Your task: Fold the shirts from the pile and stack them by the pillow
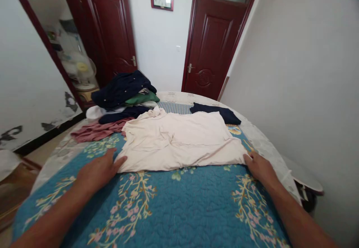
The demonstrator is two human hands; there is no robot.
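A cream garment lies spread in front of me, wrinkled, with one long edge towards me. My left hand is at its near left corner, the thumb on top of the cloth; part of the grip is hidden. At the near right corner, the fingers of my right hand pinch the fabric. Both forearms reach in from the bottom of the view. Whether the garment is a shirt or something else, I cannot tell.
The garment rests on a blue floral quilted cover over a round-edged table. A heap of dark clothes stands at the back left, beside a pink cloth. A folded navy garment lies at the back right. A wall borders the right side.
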